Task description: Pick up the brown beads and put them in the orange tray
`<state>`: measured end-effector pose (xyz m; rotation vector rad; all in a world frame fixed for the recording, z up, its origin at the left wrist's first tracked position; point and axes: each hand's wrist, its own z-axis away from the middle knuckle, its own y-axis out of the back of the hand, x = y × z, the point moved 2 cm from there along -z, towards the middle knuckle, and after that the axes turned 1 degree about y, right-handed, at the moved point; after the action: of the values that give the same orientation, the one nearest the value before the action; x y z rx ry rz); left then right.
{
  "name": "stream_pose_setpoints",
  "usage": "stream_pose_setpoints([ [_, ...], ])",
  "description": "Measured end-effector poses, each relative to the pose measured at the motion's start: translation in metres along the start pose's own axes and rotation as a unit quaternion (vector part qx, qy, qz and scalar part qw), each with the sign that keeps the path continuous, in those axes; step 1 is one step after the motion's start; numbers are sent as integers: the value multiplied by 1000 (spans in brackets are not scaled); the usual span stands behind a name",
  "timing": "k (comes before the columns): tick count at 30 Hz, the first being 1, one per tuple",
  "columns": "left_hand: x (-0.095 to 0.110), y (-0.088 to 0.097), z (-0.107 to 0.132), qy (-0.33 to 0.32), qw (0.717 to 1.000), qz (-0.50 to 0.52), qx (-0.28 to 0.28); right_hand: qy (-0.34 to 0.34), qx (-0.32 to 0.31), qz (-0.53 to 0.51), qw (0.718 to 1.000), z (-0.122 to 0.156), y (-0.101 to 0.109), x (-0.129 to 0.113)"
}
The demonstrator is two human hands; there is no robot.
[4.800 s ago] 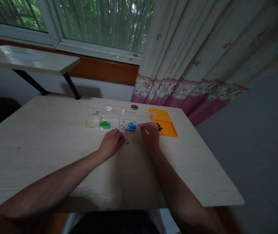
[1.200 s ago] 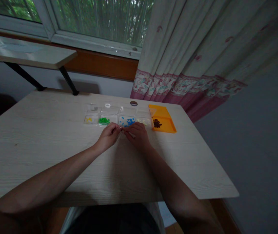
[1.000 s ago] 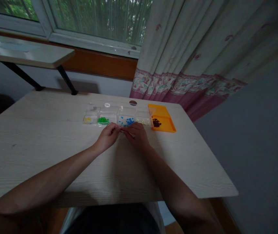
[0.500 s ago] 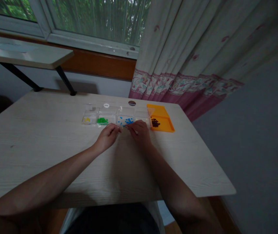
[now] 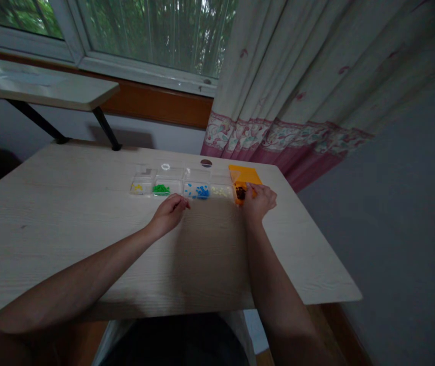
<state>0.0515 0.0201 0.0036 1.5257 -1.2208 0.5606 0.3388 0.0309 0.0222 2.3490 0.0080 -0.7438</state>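
Observation:
My left hand rests on the table with its fingertips pinched together just in front of the clear box of blue beads; what it pinches is too small to make out. My right hand lies over the orange tray, fingers curled at the pile of dark beads. Whether the right hand holds a bead is hidden. A row of clear boxes holds yellow beads, green beads and pale beads.
The light wooden table ends at its right edge close to the orange tray. A small clear ring and a dark round hole lie behind the boxes. A curtain hangs at the far right, and a raised shelf stands at the far left.
My right hand has left my left hand's fingertips and moved right onto the orange tray's dark beads. My left hand stays pinched in place.

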Motion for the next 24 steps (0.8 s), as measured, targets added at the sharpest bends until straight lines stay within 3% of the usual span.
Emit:
stream_pose_setpoints([
  [17,3,1,0,-10,1000,-2,-8,-11,-17,15,1000,0,-6,4],
  [24,0,-2,0,-12,1000,-12,-21,37,-24,4,999,2,-8,-12],
])
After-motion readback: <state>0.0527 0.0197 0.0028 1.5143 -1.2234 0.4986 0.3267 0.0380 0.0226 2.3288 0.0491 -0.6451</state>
